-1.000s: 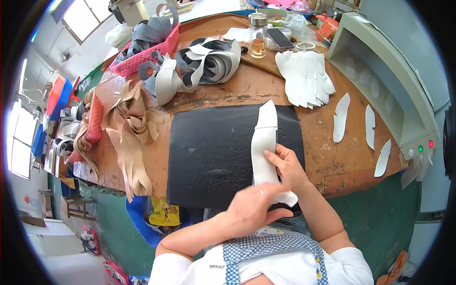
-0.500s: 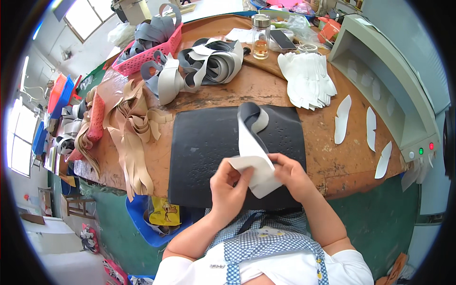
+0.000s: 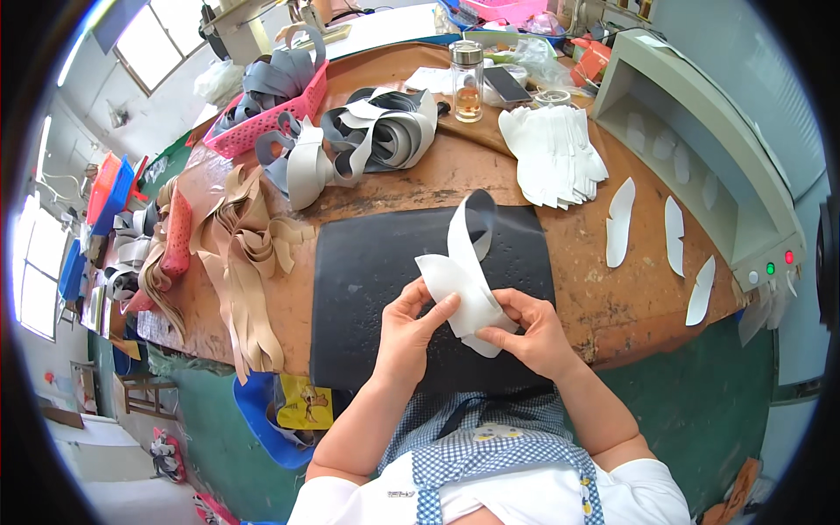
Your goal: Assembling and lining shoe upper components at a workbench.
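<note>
- Clock directions taken from the middle of the black rectangular mat (image 3: 367,280), 12 pointing away from the person; it lies on the worn brown-topped desk (image 3: 604,328).
- Work: smooth white flexible strip with a dark grey reverse (image 3: 459,282), held above the mat, its loop toward 12. Whether it is 1 piece or 2 overlapped cannot be told; contact with the mat also unclear.
- Left hand (image 3: 404,325), at 8: grip narrow, thumb and fingers pinching the strip's left side.
- Right hand (image 3: 528,332), at 4: grip narrow, thumb across the strip's lower right edge, fingers behind.
- Risk 1: the layers slide out of line. Likely cause: smooth faces and only 2 small pinches.
- Risk 2: the loop springs open or twists. Cause: bent material, nothing supporting its 12 o'clock end.
- Risk 3: crease or thumb dent where layers cross. Cause: pressing too hard over the tight bend.
- Risk 4: loose white notched pieces (image 3: 619,223), 3 lying at 2 to 3, get brushed askew. Cause: a sweeping right forearm.
- Risk 5: the fanned stack of white cut pieces (image 3: 553,157), at 1, gets wet. Cause: tipping the nearby silver-capped glass bottle of amber liquid (image 3: 467,83), at 12, if its cap is loose.
</note>
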Demonstrator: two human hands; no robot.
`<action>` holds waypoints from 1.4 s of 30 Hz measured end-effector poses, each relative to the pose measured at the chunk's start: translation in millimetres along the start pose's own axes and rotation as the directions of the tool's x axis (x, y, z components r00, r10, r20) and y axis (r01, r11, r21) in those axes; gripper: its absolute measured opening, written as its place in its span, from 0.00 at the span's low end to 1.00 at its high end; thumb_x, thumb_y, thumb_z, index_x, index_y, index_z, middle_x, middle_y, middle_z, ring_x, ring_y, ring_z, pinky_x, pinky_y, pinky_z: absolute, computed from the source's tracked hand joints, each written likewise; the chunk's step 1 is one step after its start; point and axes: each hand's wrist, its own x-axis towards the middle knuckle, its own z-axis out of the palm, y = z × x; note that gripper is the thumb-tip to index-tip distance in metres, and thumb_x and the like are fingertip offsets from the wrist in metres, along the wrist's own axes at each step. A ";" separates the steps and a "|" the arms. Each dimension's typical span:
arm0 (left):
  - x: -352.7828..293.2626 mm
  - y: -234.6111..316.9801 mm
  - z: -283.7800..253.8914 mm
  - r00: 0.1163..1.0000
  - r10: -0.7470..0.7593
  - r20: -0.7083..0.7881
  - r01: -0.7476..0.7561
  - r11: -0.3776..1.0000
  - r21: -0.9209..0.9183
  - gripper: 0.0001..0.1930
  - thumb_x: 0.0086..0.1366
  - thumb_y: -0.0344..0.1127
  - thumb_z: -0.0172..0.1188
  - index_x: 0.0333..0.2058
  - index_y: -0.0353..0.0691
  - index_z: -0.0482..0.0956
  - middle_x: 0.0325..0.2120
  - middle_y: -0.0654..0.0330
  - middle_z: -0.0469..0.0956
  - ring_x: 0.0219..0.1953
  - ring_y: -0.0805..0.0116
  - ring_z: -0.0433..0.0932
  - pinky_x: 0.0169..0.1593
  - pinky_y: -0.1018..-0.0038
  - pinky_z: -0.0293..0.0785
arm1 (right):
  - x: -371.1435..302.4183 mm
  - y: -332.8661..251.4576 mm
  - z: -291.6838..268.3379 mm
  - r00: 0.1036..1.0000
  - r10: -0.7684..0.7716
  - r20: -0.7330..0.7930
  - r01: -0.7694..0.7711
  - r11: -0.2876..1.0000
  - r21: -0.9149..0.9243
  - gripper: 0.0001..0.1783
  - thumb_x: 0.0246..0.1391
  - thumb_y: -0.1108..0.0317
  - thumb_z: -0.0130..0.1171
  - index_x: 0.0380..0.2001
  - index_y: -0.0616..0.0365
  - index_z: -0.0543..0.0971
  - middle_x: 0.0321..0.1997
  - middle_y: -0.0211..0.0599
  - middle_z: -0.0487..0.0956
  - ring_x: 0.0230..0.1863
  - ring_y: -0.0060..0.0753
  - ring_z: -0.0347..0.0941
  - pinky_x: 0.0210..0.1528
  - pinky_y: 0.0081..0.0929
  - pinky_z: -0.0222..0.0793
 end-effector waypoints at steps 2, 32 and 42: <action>0.0 4.1 2.7 0.996 -0.085 0.002 0.085 0.992 -0.088 0.12 0.60 0.30 0.66 0.42 0.34 0.79 0.38 0.62 0.80 0.44 0.73 0.76 0.50 0.74 0.72 | 1.2 -0.3 -1.8 1.000 -0.018 0.014 0.018 1.000 -0.013 0.23 0.50 0.78 0.65 0.50 0.64 0.74 0.43 0.34 0.81 0.44 0.21 0.77 0.48 0.22 0.73; -8.0 -2.1 25.9 0.980 0.190 -0.058 -0.189 0.982 0.011 0.06 0.58 0.26 0.67 0.29 0.36 0.76 0.28 0.66 0.79 0.29 0.82 0.75 0.34 0.84 0.72 | 12.3 -6.4 -5.7 0.991 0.053 -0.124 -0.044 0.997 0.070 0.09 0.56 0.68 0.65 0.29 0.63 0.80 0.25 0.25 0.79 0.27 0.11 0.70 0.29 0.14 0.67; -1.6 -8.9 21.0 0.996 0.050 -0.070 -0.057 0.994 -0.094 0.10 0.59 0.30 0.67 0.36 0.37 0.75 0.30 0.64 0.79 0.33 0.77 0.78 0.39 0.80 0.76 | 0.0 -2.3 -2.8 0.982 0.054 -0.180 -0.057 0.998 -0.011 0.06 0.55 0.72 0.65 0.29 0.63 0.80 0.25 0.24 0.78 0.26 0.10 0.69 0.29 0.12 0.64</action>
